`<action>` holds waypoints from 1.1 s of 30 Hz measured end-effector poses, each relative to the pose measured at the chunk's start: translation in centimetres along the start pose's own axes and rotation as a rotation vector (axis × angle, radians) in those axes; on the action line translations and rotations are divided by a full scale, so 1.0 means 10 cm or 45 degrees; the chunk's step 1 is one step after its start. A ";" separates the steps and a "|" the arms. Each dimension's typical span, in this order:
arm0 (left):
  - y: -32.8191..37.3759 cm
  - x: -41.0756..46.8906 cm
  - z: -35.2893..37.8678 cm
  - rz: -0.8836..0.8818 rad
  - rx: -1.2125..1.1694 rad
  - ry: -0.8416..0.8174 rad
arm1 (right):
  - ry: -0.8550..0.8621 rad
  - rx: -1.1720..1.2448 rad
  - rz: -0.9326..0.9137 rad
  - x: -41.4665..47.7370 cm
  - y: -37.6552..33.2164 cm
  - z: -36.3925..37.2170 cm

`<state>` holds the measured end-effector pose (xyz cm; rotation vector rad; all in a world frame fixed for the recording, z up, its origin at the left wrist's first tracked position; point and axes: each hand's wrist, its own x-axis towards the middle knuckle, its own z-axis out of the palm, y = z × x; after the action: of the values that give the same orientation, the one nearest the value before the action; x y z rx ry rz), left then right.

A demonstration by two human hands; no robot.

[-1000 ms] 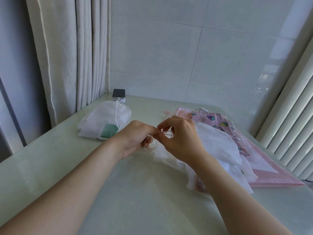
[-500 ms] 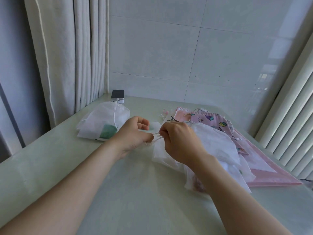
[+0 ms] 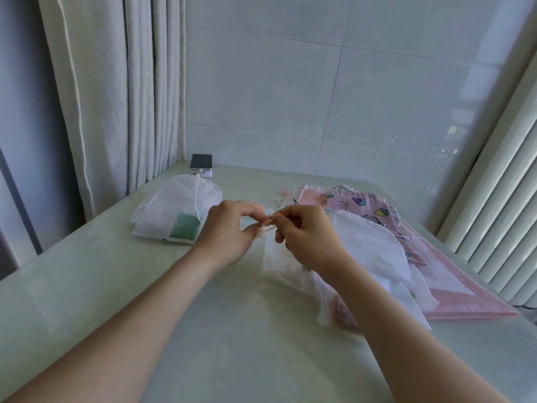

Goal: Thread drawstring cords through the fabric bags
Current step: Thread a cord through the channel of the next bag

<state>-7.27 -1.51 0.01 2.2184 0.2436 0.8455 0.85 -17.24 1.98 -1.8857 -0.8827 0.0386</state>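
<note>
A thin white fabric bag [image 3: 369, 245] lies on top of a pile of bags at the centre right of the table. My left hand [image 3: 229, 231] and my right hand [image 3: 308, 237] meet at the bag's left top edge. Both pinch a thin white drawstring cord [image 3: 268, 223] between thumb and fingertips. The cord is mostly hidden by my fingers. Under the white bag lie pink printed bags [image 3: 363, 203] with fruit patterns.
A white drawstring bag [image 3: 174, 207] with a green item inside lies at the left. Behind it stands a small dark-topped device [image 3: 201, 164]. A flat pink sheet [image 3: 453, 298] lies under the pile. Curtains hang at the left, a ribbed radiator at the right.
My hands have stayed together at the bag's edge, with the fingers shifting on the cord. My left hand's fingers have closed into a pinch again.
</note>
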 end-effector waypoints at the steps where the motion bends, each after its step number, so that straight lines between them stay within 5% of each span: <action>1: 0.00 0.00 -0.01 0.017 0.037 -0.034 | -0.001 0.063 0.031 0.00 0.00 0.00; 6: 0.08 -0.02 -0.01 -0.061 -0.033 -0.186 | 0.026 0.321 0.183 0.00 -0.01 -0.03; 16: 0.27 0.08 -0.09 -0.456 -1.118 0.029 | 0.109 0.187 0.111 0.02 0.05 0.05; 22: 0.28 0.00 -0.04 -0.388 -0.697 0.049 | 0.055 0.163 0.096 -0.03 -0.02 0.07; 27: 0.30 -0.07 -0.06 -0.369 -0.491 -0.172 | 0.032 0.245 0.120 -0.06 -0.05 0.07; 33: 0.29 -0.07 -0.09 -0.399 -0.537 -0.203 | 0.008 0.423 0.171 -0.04 -0.05 0.07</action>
<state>-8.67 -3.30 2.11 1.7811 0.2963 0.4920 -0.01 -16.86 1.94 -1.6281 -0.6964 0.2464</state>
